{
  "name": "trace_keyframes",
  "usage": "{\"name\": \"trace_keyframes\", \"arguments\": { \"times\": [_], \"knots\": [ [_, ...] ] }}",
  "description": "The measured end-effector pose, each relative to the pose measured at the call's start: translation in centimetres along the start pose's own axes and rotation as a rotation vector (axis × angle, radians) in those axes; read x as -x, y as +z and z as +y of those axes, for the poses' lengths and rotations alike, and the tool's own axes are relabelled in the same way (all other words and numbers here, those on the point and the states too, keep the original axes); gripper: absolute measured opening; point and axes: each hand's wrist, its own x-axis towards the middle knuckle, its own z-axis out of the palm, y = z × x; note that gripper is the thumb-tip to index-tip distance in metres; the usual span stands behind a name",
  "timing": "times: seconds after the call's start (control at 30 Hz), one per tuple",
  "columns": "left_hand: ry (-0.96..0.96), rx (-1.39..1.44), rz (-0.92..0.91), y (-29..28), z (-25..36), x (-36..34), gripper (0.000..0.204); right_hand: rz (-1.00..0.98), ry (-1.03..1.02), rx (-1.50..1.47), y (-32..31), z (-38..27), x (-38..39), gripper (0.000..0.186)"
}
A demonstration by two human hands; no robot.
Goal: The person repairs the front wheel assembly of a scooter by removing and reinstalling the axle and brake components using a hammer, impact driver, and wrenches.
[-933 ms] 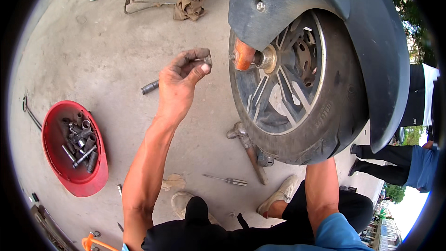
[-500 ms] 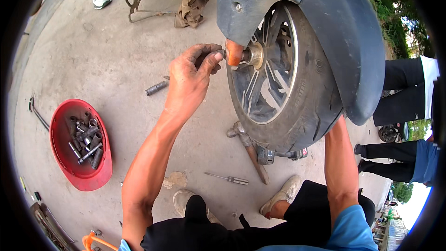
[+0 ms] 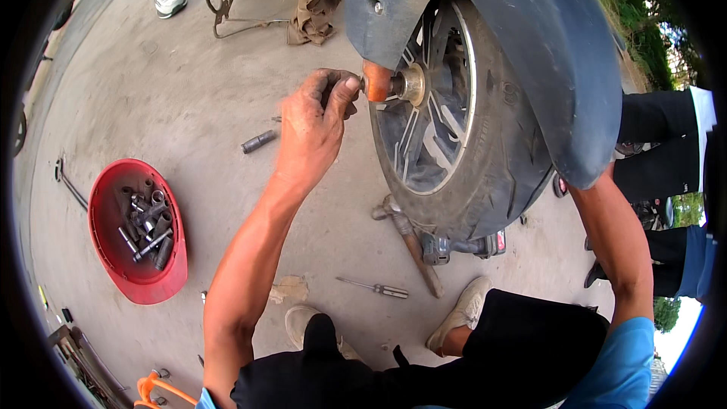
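Note:
A motorcycle wheel point(image 3: 519, 159) with a black tyre and dark spokes stands in front of me, under a large grey fender point(image 3: 530, 53). An orange fork end point(image 3: 376, 82) sits at the left side of its metal hub point(image 3: 413, 85). Thumb and fingers of my left hand point(image 3: 316, 110) are pinched together at the outer side of this orange end, on a small dark part that I cannot make out. My right forearm point(image 3: 617, 238) reaches up behind the lower fender, on the wheel's right; the fingers of my right hand are hidden there.
On the concrete lie a hammer point(image 3: 413, 246), a cordless power tool point(image 3: 435, 248), a screwdriver point(image 3: 375, 286) and a dark cylindrical tool point(image 3: 259, 142). A red helmet point(image 3: 151, 288) holds several sockets. A metal frame point(image 3: 223, 4) stands at the back. People's dark-trousered legs point(image 3: 657, 125) are at right.
My right arm has swung outward to the right, its hand going behind the lower fender. My left hand keeps its pinch at the orange fork end. The view has shifted slightly.

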Motion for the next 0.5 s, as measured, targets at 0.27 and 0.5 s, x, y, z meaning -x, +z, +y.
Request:
{"name": "trace_keyframes", "arguments": {
  "times": [0.27,0.5],
  "knots": [
    [-0.071,-0.184,0.002,0.2,0.7,-0.1,0.035,-0.038,0.024,0.111,-0.2,1.8,0.3,0.060],
    [-0.066,0.147,-0.042,0.2,-0.5,0.1,0.024,-0.058,0.008,0.146,0.8,2.8,0.2,0.060]
  ]
}}
